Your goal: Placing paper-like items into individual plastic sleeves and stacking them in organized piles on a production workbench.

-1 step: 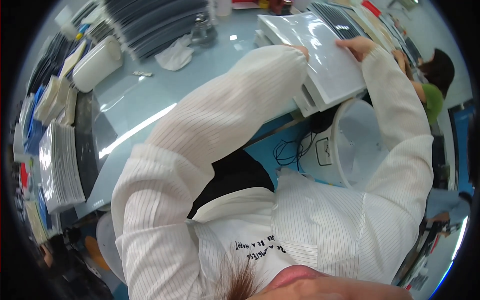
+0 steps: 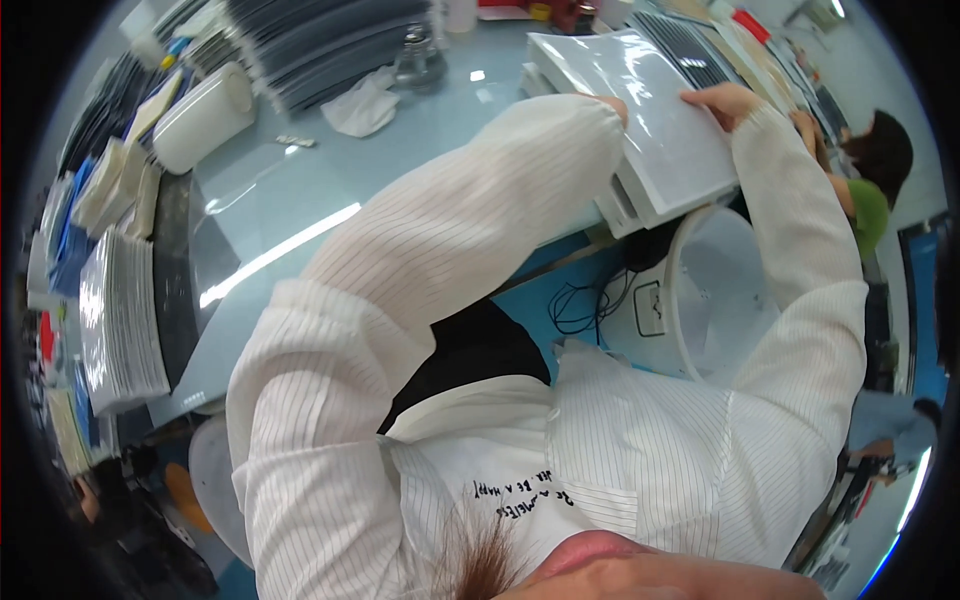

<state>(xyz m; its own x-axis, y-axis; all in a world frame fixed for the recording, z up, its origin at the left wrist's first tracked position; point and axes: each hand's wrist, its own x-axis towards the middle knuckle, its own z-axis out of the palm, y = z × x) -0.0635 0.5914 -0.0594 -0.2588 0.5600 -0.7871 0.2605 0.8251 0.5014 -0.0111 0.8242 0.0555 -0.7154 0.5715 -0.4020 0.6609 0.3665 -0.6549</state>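
A stack of glossy white sheets (image 2: pixel 680 160) with a shiny, film-like top lies at the table's far right, on top of a white block (image 2: pixel 632 212). My right hand (image 2: pixel 730 103) is at the stack's right edge, its fingers bent over the border of the top sheet and seemingly pinching it. My left hand (image 2: pixel 615 108) reaches the stack's left side. The cuff of my white striped sleeve covers most of it, so its fingers are hidden.
A white bin (image 2: pixel 715 290) stands below the table edge, beside black cables (image 2: pixel 585 305). On the glossy table (image 2: pixel 300 190) are a crumpled tissue (image 2: pixel 362 105), a glass bottle (image 2: pixel 416 60), a white roll (image 2: pixel 205 115) and dark stacked sheets (image 2: pixel 330 45). Another person (image 2: pixel 872 165) works at the right.
The whole view has shifted slightly, so the table and stack appear a little lower and farther right. Both hands stay at the same stack.
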